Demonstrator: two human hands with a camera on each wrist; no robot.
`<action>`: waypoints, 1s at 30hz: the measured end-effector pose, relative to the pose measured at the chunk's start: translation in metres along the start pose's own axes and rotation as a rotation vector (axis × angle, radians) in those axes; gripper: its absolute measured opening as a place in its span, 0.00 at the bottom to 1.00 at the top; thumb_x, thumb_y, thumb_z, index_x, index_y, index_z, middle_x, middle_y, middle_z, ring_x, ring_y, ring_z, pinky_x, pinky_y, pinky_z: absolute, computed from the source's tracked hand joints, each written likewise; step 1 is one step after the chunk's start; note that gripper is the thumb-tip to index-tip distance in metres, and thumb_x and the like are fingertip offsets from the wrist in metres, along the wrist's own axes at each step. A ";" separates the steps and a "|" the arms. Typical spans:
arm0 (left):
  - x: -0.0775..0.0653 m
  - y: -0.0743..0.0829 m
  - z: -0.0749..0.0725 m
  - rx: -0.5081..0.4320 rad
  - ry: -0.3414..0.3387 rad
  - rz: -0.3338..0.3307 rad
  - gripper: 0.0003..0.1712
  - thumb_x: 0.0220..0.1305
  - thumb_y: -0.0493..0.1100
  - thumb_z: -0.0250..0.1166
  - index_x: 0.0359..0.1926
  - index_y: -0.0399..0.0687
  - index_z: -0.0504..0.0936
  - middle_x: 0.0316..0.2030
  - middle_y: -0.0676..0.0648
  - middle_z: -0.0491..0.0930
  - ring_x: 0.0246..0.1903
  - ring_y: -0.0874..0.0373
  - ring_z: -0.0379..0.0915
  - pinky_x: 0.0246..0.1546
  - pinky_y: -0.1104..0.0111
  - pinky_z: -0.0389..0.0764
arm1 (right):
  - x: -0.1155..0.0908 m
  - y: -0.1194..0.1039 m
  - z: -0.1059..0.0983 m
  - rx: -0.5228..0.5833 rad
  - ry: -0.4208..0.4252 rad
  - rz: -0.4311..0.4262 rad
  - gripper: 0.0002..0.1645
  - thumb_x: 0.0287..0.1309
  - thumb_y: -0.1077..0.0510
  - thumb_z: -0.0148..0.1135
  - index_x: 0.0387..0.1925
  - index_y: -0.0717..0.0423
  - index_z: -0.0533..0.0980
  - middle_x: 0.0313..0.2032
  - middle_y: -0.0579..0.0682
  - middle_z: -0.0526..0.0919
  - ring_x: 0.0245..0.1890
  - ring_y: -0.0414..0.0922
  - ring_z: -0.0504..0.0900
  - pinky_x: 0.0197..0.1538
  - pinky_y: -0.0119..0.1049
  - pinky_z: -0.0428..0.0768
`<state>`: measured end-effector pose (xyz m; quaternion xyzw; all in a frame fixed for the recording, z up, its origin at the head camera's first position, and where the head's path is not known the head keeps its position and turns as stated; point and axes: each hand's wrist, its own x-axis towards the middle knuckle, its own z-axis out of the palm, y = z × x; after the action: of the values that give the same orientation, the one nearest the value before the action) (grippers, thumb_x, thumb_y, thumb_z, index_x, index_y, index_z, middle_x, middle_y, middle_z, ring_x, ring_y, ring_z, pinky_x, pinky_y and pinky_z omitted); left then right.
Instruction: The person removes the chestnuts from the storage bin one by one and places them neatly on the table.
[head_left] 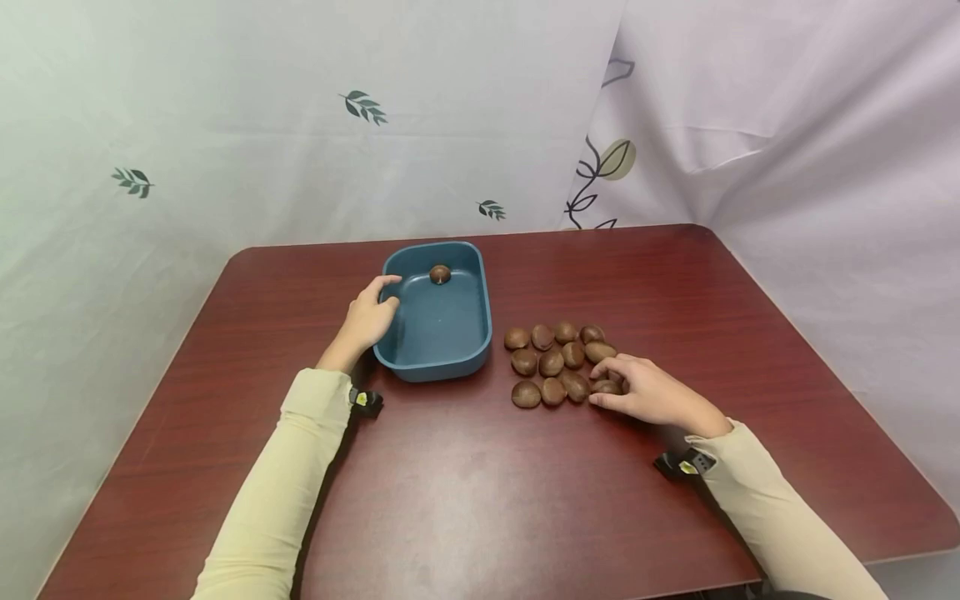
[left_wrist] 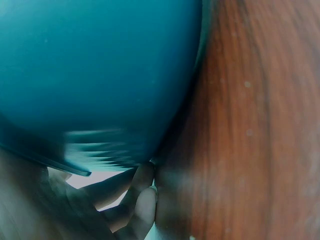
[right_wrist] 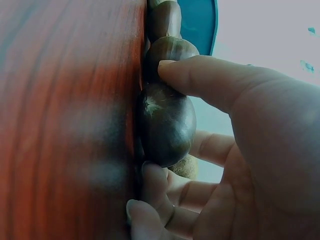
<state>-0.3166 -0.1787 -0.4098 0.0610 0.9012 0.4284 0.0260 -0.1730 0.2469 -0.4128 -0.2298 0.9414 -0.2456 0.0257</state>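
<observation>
A blue rectangular container (head_left: 432, 367) stands left of centre, with one chestnut (head_left: 440, 274) inside near its far wall. My left hand (head_left: 367, 318) grips the container's left side at the rim; in the left wrist view, fingers (left_wrist: 145, 205) lie against the outside of its wall. To the right of the container, chestnuts (head_left: 551, 362) lie in rough rows on the table. My right hand (head_left: 651, 392) is at the right end of the nearest row, thumb and fingers curled round a chestnut (right_wrist: 167, 125) there. This chestnut sits at the tabletop, partly covered by the hand in the head view.
The dark red wooden table (head_left: 465, 500) has rounded far corners. A pale cloth (head_left: 300, 167) with leaf prints hangs behind it and along its sides. Black wrist straps (head_left: 367, 403) sit below both hands, over long pale sleeves.
</observation>
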 end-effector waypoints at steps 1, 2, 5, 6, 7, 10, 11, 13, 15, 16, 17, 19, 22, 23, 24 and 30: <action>0.000 0.000 0.000 0.001 0.000 0.000 0.29 0.71 0.43 0.46 0.72 0.54 0.65 0.70 0.39 0.63 0.42 0.42 0.63 0.47 0.50 0.64 | 0.000 0.000 0.000 0.000 0.000 0.000 0.15 0.57 0.51 0.71 0.43 0.53 0.80 0.33 0.43 0.76 0.30 0.37 0.73 0.34 0.35 0.74; 0.000 0.000 0.000 0.000 -0.001 -0.001 0.29 0.71 0.43 0.46 0.72 0.54 0.65 0.70 0.39 0.63 0.41 0.42 0.63 0.47 0.50 0.64 | 0.000 0.000 0.000 0.000 -0.002 0.001 0.15 0.57 0.51 0.71 0.43 0.53 0.79 0.33 0.43 0.76 0.30 0.37 0.73 0.35 0.35 0.74; 0.001 -0.001 0.000 -0.003 0.000 -0.003 0.29 0.71 0.43 0.46 0.72 0.54 0.65 0.69 0.38 0.64 0.38 0.42 0.62 0.47 0.51 0.64 | 0.001 0.000 0.000 -0.002 -0.003 0.000 0.15 0.57 0.50 0.71 0.43 0.53 0.79 0.33 0.43 0.76 0.30 0.37 0.73 0.35 0.35 0.74; 0.001 -0.001 0.000 -0.001 0.003 -0.001 0.29 0.71 0.43 0.46 0.72 0.54 0.65 0.70 0.38 0.64 0.39 0.42 0.62 0.47 0.51 0.64 | 0.001 0.000 0.000 -0.001 -0.003 0.001 0.15 0.57 0.50 0.71 0.43 0.53 0.79 0.33 0.43 0.76 0.30 0.37 0.73 0.35 0.35 0.74; 0.001 -0.001 0.000 -0.001 0.004 -0.002 0.29 0.71 0.43 0.46 0.72 0.54 0.66 0.69 0.38 0.64 0.39 0.42 0.62 0.47 0.51 0.64 | 0.001 0.000 0.000 -0.002 -0.003 0.001 0.16 0.57 0.50 0.71 0.43 0.52 0.79 0.33 0.43 0.76 0.30 0.37 0.73 0.35 0.35 0.74; 0.001 -0.001 0.000 0.000 0.007 0.000 0.28 0.71 0.43 0.47 0.72 0.54 0.66 0.70 0.39 0.64 0.41 0.41 0.63 0.47 0.51 0.64 | 0.001 0.000 0.000 -0.001 -0.005 0.002 0.16 0.57 0.50 0.71 0.43 0.52 0.80 0.33 0.43 0.76 0.30 0.37 0.73 0.35 0.35 0.74; 0.001 -0.001 0.000 0.002 0.008 0.001 0.28 0.71 0.43 0.47 0.71 0.54 0.66 0.70 0.39 0.63 0.42 0.42 0.63 0.48 0.51 0.64 | 0.000 0.000 0.000 0.000 -0.005 0.003 0.16 0.57 0.50 0.71 0.43 0.52 0.80 0.33 0.43 0.76 0.30 0.37 0.73 0.34 0.34 0.74; 0.001 -0.001 0.000 0.000 0.007 0.001 0.28 0.71 0.43 0.47 0.71 0.54 0.66 0.70 0.39 0.64 0.41 0.42 0.63 0.47 0.51 0.64 | 0.000 0.000 0.000 -0.002 -0.005 0.004 0.16 0.57 0.50 0.71 0.43 0.52 0.80 0.33 0.43 0.76 0.30 0.37 0.73 0.34 0.34 0.74; 0.000 0.000 0.000 0.000 0.008 0.003 0.28 0.71 0.43 0.47 0.71 0.54 0.66 0.69 0.38 0.64 0.37 0.42 0.62 0.46 0.51 0.64 | 0.000 0.000 -0.001 -0.001 -0.007 0.007 0.15 0.57 0.50 0.71 0.43 0.52 0.80 0.33 0.43 0.76 0.30 0.37 0.73 0.35 0.35 0.74; 0.000 0.000 0.000 0.000 0.008 0.003 0.28 0.71 0.43 0.47 0.71 0.54 0.66 0.69 0.38 0.64 0.35 0.43 0.61 0.46 0.51 0.64 | 0.000 0.000 -0.001 -0.002 -0.007 0.008 0.15 0.57 0.50 0.71 0.43 0.52 0.80 0.33 0.44 0.76 0.30 0.37 0.72 0.35 0.35 0.73; 0.000 0.000 0.000 -0.002 0.008 0.003 0.28 0.71 0.43 0.47 0.71 0.54 0.66 0.69 0.38 0.64 0.33 0.43 0.60 0.46 0.51 0.64 | 0.000 0.000 -0.001 -0.002 -0.008 0.009 0.15 0.57 0.50 0.71 0.43 0.52 0.80 0.33 0.44 0.76 0.30 0.37 0.72 0.35 0.35 0.74; 0.000 0.001 0.000 0.000 0.010 0.003 0.28 0.71 0.43 0.47 0.71 0.54 0.66 0.68 0.38 0.65 0.32 0.45 0.60 0.45 0.52 0.65 | 0.000 0.000 -0.001 -0.002 -0.010 0.010 0.15 0.57 0.50 0.71 0.43 0.52 0.80 0.33 0.44 0.76 0.30 0.37 0.73 0.35 0.35 0.74; 0.000 0.001 0.000 -0.002 0.009 0.000 0.28 0.71 0.43 0.47 0.72 0.54 0.66 0.66 0.38 0.67 0.30 0.46 0.58 0.44 0.52 0.65 | 0.001 0.000 -0.001 -0.004 -0.008 0.009 0.15 0.57 0.50 0.71 0.43 0.52 0.79 0.33 0.43 0.76 0.30 0.37 0.73 0.35 0.35 0.74; 0.000 0.001 0.000 -0.002 0.008 -0.001 0.28 0.71 0.43 0.47 0.72 0.54 0.66 0.64 0.37 0.68 0.29 0.46 0.58 0.44 0.52 0.65 | 0.001 0.000 -0.001 -0.004 -0.008 0.008 0.15 0.57 0.50 0.71 0.43 0.52 0.79 0.33 0.43 0.76 0.30 0.37 0.73 0.35 0.35 0.74; 0.000 0.001 0.000 -0.001 0.008 -0.001 0.28 0.71 0.43 0.47 0.72 0.55 0.66 0.63 0.37 0.69 0.28 0.47 0.57 0.43 0.53 0.65 | 0.001 0.000 -0.001 -0.005 -0.007 0.007 0.15 0.57 0.50 0.71 0.43 0.52 0.79 0.33 0.44 0.76 0.30 0.37 0.73 0.35 0.35 0.74; 0.000 0.000 0.001 0.001 0.008 0.001 0.28 0.72 0.43 0.47 0.72 0.54 0.66 0.60 0.37 0.70 0.25 0.49 0.55 0.43 0.53 0.65 | 0.000 0.000 0.000 -0.017 -0.005 0.000 0.17 0.57 0.50 0.71 0.44 0.53 0.79 0.35 0.45 0.77 0.31 0.38 0.73 0.37 0.37 0.74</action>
<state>-0.3162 -0.1778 -0.4107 0.0597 0.9015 0.4281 0.0222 -0.1728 0.2468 -0.4122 -0.2308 0.9433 -0.2370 0.0263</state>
